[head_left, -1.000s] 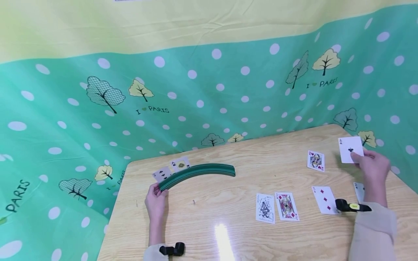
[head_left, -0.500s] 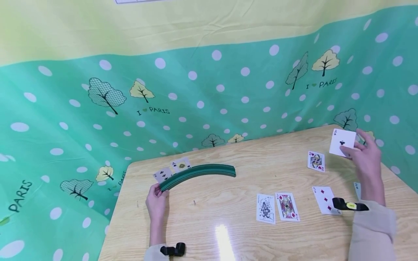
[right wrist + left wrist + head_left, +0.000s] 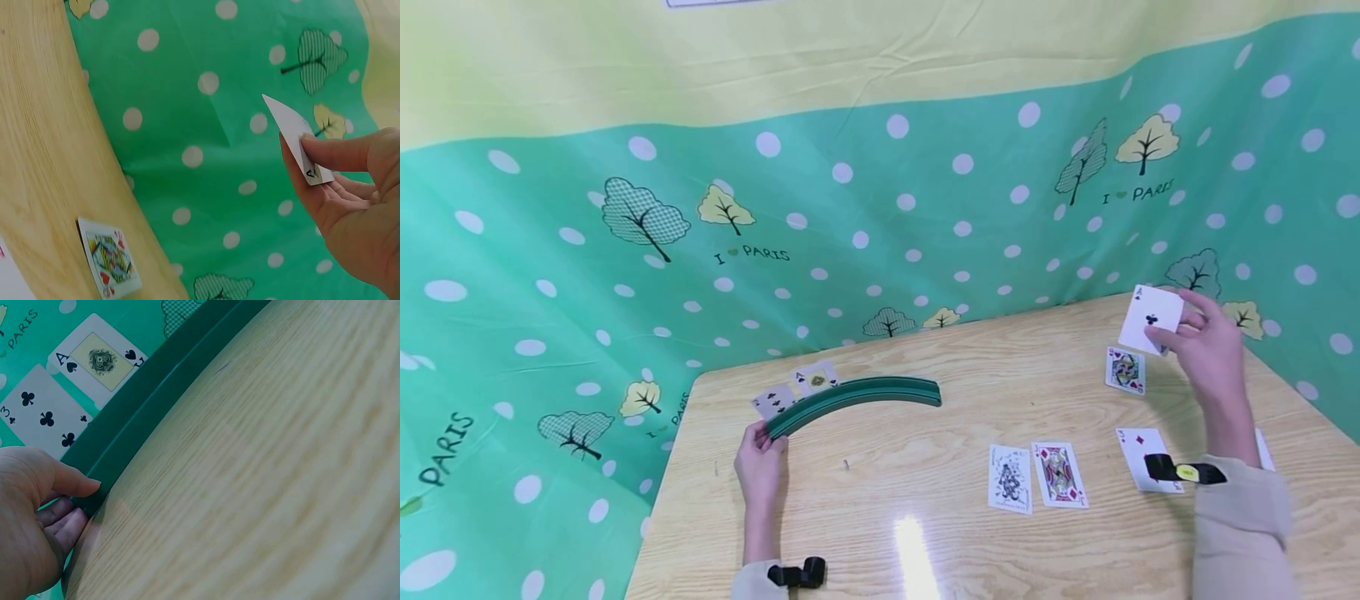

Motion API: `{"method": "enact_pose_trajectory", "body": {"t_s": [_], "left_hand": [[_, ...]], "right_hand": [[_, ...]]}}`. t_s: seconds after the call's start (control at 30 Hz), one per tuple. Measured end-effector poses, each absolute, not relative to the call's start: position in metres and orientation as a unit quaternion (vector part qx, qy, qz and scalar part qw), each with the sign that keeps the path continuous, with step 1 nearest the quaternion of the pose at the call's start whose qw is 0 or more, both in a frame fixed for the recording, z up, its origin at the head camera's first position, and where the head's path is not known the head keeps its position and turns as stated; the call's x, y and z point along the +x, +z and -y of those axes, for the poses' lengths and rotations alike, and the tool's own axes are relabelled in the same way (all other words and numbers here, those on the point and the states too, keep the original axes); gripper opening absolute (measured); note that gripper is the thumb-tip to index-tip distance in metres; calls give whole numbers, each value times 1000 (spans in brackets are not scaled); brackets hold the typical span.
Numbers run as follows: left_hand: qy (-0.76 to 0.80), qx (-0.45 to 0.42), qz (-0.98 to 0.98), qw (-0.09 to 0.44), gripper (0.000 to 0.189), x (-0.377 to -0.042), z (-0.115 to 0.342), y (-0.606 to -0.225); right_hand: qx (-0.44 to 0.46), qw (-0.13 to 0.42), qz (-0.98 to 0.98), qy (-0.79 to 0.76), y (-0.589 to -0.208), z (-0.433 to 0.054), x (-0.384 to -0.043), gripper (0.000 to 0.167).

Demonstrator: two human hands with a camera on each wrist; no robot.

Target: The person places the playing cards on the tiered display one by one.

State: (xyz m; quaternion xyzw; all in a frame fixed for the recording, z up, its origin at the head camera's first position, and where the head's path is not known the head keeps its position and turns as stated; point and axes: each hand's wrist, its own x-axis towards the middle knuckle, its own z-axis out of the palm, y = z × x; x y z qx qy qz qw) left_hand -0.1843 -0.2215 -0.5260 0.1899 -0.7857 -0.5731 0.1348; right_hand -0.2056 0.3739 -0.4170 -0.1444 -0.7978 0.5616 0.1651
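My left hand (image 3: 760, 467) pinches the near left end of a curved green card holder (image 3: 865, 388), thumb on the near side in the left wrist view. Standing in the holder's left part are a three of clubs (image 3: 44, 412) and an ace of spades (image 3: 100, 360), their lower edges hidden. At the right my right hand (image 3: 1212, 354) holds an ace of clubs (image 3: 1137, 321) up above the table, thumb on its face and fingers behind. In the right wrist view this card (image 3: 287, 125) appears nearly edge-on. Just below it in the head view lies a queen of hearts (image 3: 1125, 372).
Face up on the wooden table (image 3: 910, 467) lie a joker (image 3: 1010, 479), a jack of diamonds (image 3: 1060, 475) and a three of diamonds (image 3: 1135, 454), partly covered by the wrist camera. Another card (image 3: 1265, 450) shows behind the right forearm. A green dotted curtain (image 3: 917, 200) hangs behind the table.
My right hand has moved left and slightly up with the ace of clubs, from the table's right edge to above the queen. The left hand and the card holder stay in place.
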Motion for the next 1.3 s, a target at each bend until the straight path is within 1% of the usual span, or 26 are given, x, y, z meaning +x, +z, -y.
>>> {"method": "enact_pose_trajectory", "body": {"t_s": [0.13, 0.2, 0.37, 0.47, 0.53, 0.6, 0.8, 1.03, 1.3], "left_hand": [[-572, 194, 785, 139, 46, -183, 224, -526], [-570, 192, 787, 136, 46, -183, 224, -526], [-565, 191, 791, 138, 44, -184, 223, -526], [-562, 194, 792, 143, 44, -184, 222, -525], [-561, 194, 792, 143, 44, -184, 222, -524], [-561, 193, 793, 142, 44, -184, 221, -523], [-558, 193, 793, 147, 45, -184, 222, -524], [-556, 195, 795, 148, 45, -185, 222, -524], [-558, 197, 793, 143, 44, -184, 221, -526]], "right_hand": [[-134, 172, 812, 541, -413, -360, -210, 73], [-134, 178, 808, 546, -411, -352, -210, 67], [-131, 204, 769, 592, -405, -328, -212, 40], [-140, 207, 755, 606, -398, -312, -217, 31], [-143, 206, 751, 611, -393, -303, -220, 32], [-141, 207, 740, 624, -388, -295, -222, 36], [-100, 223, 693, 679, -378, -275, -225, 44], [-60, 222, 667, 709, -381, -251, -229, 52], [-31, 215, 662, 717, -385, -228, -235, 44]]}}
